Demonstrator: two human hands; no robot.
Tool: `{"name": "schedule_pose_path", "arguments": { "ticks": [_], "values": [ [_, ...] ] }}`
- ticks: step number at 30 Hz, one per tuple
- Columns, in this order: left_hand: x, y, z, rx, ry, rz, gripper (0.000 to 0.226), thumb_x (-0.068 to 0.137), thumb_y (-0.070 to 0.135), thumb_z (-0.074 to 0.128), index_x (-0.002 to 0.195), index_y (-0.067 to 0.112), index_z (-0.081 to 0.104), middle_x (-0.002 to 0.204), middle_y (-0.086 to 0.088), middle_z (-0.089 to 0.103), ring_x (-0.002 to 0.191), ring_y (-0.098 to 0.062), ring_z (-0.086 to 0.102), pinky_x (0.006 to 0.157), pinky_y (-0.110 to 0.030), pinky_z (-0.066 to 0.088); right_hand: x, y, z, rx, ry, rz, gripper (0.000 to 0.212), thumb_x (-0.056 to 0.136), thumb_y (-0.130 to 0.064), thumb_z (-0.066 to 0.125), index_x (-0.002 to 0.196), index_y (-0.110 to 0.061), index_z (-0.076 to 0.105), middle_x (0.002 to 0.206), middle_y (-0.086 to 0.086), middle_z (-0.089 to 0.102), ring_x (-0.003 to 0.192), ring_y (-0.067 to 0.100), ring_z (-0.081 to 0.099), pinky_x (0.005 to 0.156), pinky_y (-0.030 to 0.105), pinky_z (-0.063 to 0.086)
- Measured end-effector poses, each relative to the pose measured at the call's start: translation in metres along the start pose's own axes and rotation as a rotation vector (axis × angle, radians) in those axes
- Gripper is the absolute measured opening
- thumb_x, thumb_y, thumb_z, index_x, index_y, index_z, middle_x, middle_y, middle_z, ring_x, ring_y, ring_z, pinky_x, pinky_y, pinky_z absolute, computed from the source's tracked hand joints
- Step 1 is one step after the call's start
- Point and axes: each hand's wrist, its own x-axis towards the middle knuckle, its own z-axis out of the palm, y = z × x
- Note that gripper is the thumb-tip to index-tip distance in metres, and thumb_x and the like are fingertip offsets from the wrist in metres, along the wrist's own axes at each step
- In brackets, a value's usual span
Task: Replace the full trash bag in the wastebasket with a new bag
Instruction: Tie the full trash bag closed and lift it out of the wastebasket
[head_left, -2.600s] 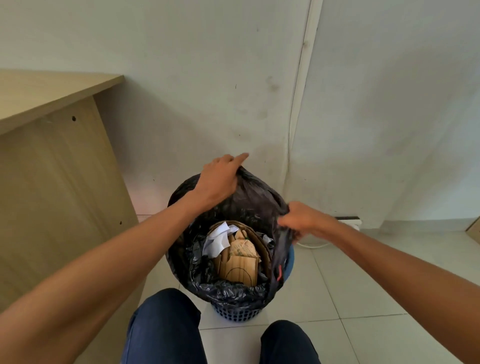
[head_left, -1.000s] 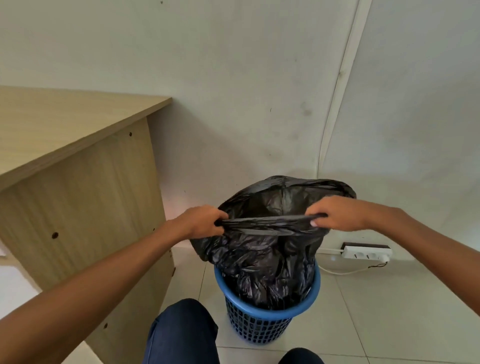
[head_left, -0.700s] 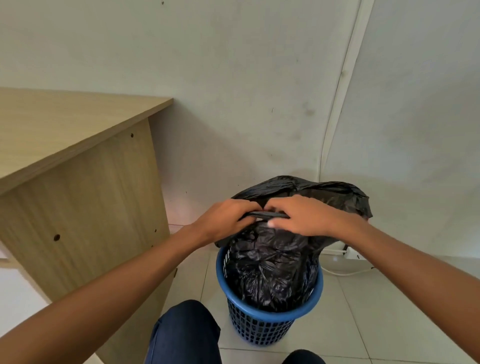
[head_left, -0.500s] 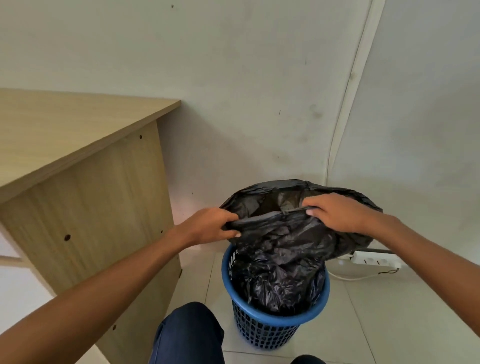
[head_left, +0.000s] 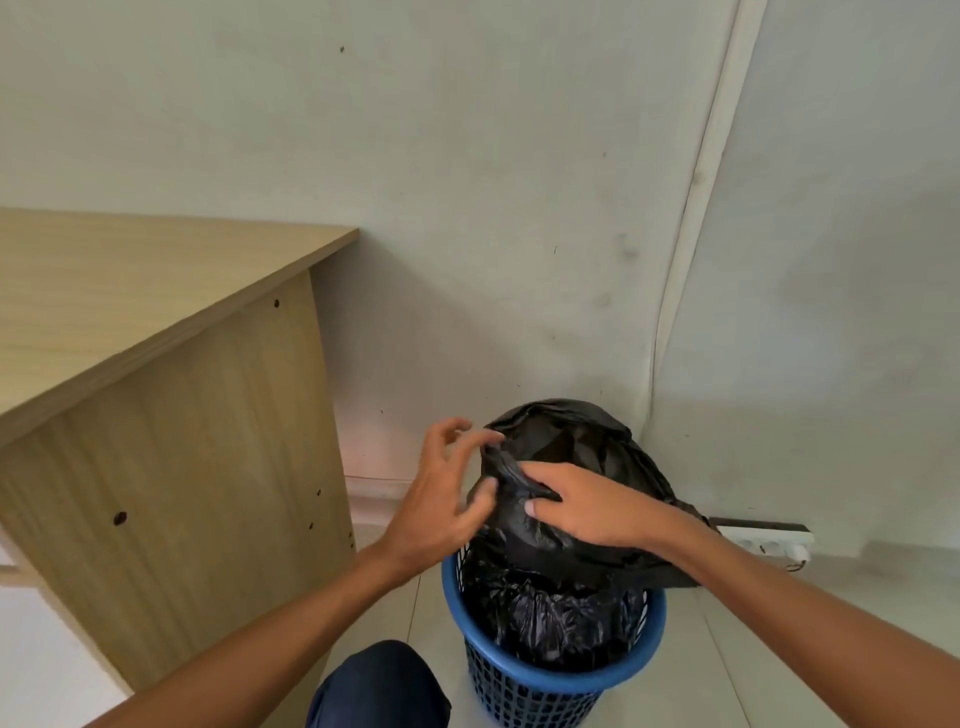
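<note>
A black trash bag (head_left: 571, 540) stands in a blue mesh wastebasket (head_left: 550, 678) on the floor, its upper part pulled up well above the rim and bunched toward the left. My right hand (head_left: 587, 506) lies across the bag's front and pinches a fold of it between thumb and fingers. My left hand (head_left: 441, 501) is at the bag's left side with its fingers spread. Only its thumb and a fingertip touch the plastic. The bag's contents are hidden.
A wooden desk (head_left: 156, 415) stands close on the left of the basket. A white power strip (head_left: 763, 540) lies on the tiled floor by the wall behind on the right. A cable duct (head_left: 691, 208) runs up the wall. My knee (head_left: 379, 686) is beside the basket.
My left hand has let go of the bag's rim and spread its fingers. My right hand has slid left and down across the bag, gathering the top toward the left.
</note>
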Motion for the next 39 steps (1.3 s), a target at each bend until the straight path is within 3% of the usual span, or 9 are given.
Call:
{"name": "schedule_pose_path", "arguments": {
  "ticks": [3,6,8,14,18,23,32,36,39],
  "values": [
    [0.009,0.005,0.005,-0.493,-0.007,-0.49,0.045,0.096,0.051,0.056,0.134,0.033,0.04,0.125,0.0,0.048,0.11,-0.016,0.061,0.077,-0.023,0.057,0.005,0.007,0.011,-0.019,-0.009,-0.015,0.04,0.098,-0.019,0.048,0.137,-0.03,0.051,0.13,-0.012,0.062,0.117,0.006,0.059,0.105,0.036,0.045],
    [0.024,0.0,0.01,-0.564,-0.001,-0.659,0.031,0.093,0.024,0.069,0.12,0.015,0.059,0.111,-0.011,0.063,0.101,-0.029,0.067,0.079,-0.045,0.061,0.01,0.002,0.013,0.139,-0.059,0.068,0.025,0.097,-0.03,0.051,0.116,-0.021,0.063,0.105,-0.002,0.07,0.102,0.024,0.065,0.092,0.036,0.047],
    [0.027,-0.006,0.013,-0.547,0.047,-0.669,0.016,0.094,0.008,0.061,0.108,0.014,0.066,0.104,-0.014,0.069,0.099,-0.032,0.066,0.086,-0.047,0.056,0.015,-0.006,0.008,0.306,0.039,0.174,0.025,0.094,-0.029,0.048,0.106,-0.024,0.07,0.097,-0.005,0.073,0.097,0.019,0.068,0.088,0.031,0.049],
    [0.028,0.006,0.013,-0.631,0.056,-0.62,0.019,0.101,0.019,0.056,0.108,0.006,0.069,0.098,-0.014,0.071,0.088,-0.019,0.066,0.079,-0.041,0.058,0.042,-0.005,-0.002,0.73,0.34,0.411,0.026,0.1,-0.03,0.053,0.113,-0.012,0.067,0.106,0.011,0.073,0.084,0.019,0.069,0.067,0.031,0.055],
    [0.027,0.006,0.01,-0.584,-0.034,-0.524,0.018,0.098,0.024,0.062,0.104,0.011,0.072,0.1,-0.013,0.073,0.089,-0.019,0.067,0.08,-0.045,0.057,0.054,-0.008,-0.002,0.64,0.412,0.463,0.029,0.091,-0.04,0.067,0.094,-0.012,0.067,0.079,0.001,0.064,0.073,0.015,0.057,0.052,0.024,0.043],
    [0.031,0.004,0.003,-0.558,-0.015,-0.492,0.02,0.095,0.028,0.066,0.091,0.009,0.069,0.09,-0.012,0.069,0.085,-0.019,0.065,0.078,-0.042,0.058,0.055,-0.014,-0.018,0.655,0.366,0.421,0.012,0.093,-0.018,0.068,0.085,-0.011,0.062,0.076,0.006,0.06,0.061,0.013,0.057,0.048,0.025,0.043],
    [0.045,0.013,-0.011,-0.706,-0.012,-0.435,0.02,0.101,0.02,0.054,0.084,0.01,0.053,0.081,-0.003,0.058,0.08,-0.011,0.061,0.07,-0.027,0.055,0.046,-0.028,-0.049,0.862,0.291,0.408,0.021,0.085,-0.023,0.077,0.091,-0.006,0.067,0.076,0.004,0.064,0.063,0.013,0.058,0.056,0.026,0.047],
    [0.047,0.014,-0.015,-0.681,-0.057,-0.409,0.02,0.1,0.028,0.057,0.092,0.009,0.056,0.091,-0.006,0.06,0.091,-0.019,0.059,0.076,-0.029,0.055,0.045,-0.032,-0.054,0.911,0.218,0.435,0.021,0.082,-0.03,0.079,0.086,-0.013,0.067,0.073,0.0,0.064,0.062,0.011,0.059,0.055,0.025,0.045],
    [0.051,0.02,-0.018,-0.518,-0.063,-0.314,0.046,0.089,0.041,0.069,0.129,0.029,0.051,0.121,0.007,0.053,0.108,-0.009,0.056,0.083,-0.019,0.053,0.043,-0.036,-0.061,0.82,0.196,0.425,0.028,0.08,-0.034,0.08,0.091,-0.011,0.068,0.07,-0.002,0.063,0.06,0.011,0.057,0.056,0.025,0.043]
  ]
}}
